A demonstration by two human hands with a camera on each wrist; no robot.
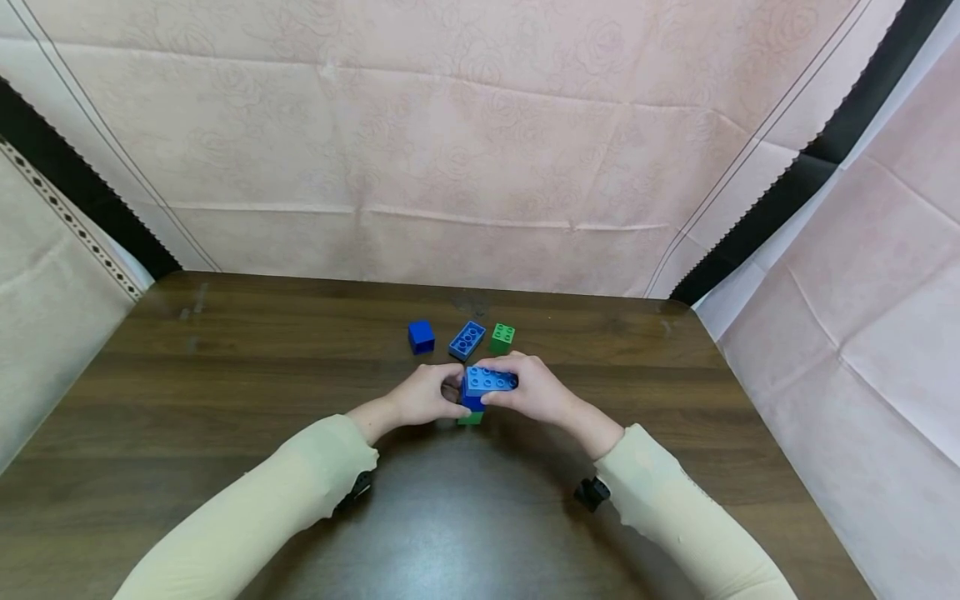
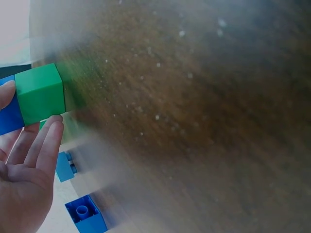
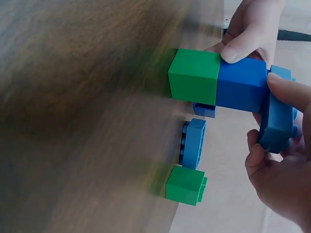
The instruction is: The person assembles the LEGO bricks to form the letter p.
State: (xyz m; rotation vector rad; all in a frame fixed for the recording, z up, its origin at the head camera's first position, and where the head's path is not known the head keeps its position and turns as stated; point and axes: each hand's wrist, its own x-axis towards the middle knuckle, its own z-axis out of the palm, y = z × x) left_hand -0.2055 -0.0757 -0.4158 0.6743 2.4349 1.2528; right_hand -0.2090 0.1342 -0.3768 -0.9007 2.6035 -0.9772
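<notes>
A green block (image 3: 195,76) stands on the table at the bottom of a small stack, with a dark blue block (image 3: 241,83) on it. A longer lighter blue brick (image 1: 486,381) sits on top, overhanging toward the right; whether it is pressed fully down I cannot tell. My left hand (image 1: 426,394) pinches the dark blue block between thumb and fingers, its lower fingers by the green block. With thumb and fingers, my right hand (image 1: 536,389) grips the lighter blue brick at its overhanging end.
Behind the stack lie a dark blue block (image 1: 421,337), a blue brick (image 1: 467,340) and a small green block (image 1: 502,337) on the brown wooden table (image 1: 247,358). A pale patterned cloth (image 1: 450,167) hangs beyond the table's far edge.
</notes>
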